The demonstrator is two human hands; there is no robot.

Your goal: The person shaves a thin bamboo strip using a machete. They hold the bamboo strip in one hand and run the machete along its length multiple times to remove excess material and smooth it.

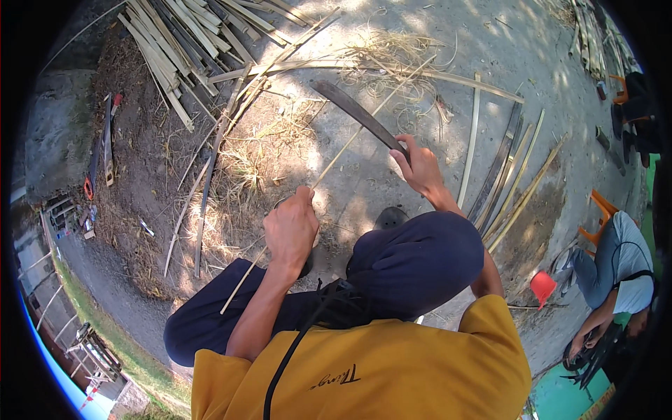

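Observation:
My left hand (290, 227) is closed round a thin bamboo strip (339, 162). The strip runs slantwise, from beside my left thigh up to the far shavings. In my right hand (420, 166) is the near end of a long, dark, slightly curved blade that looks like a machete (357, 112). Its far end points up and left, and it crosses the strip ahead of my hands. From this view I cannot tell whether blade and strip touch. The machete's handle is mostly hidden by my fingers.
Bamboo slats (171, 49) lie piled at the far left. Curly shavings (392, 59) cover the ground ahead. More strips (500, 175) lie right of my right hand. A saw (91, 175) rests at the left. Another person (609, 266) sits at the right near a red object (542, 287).

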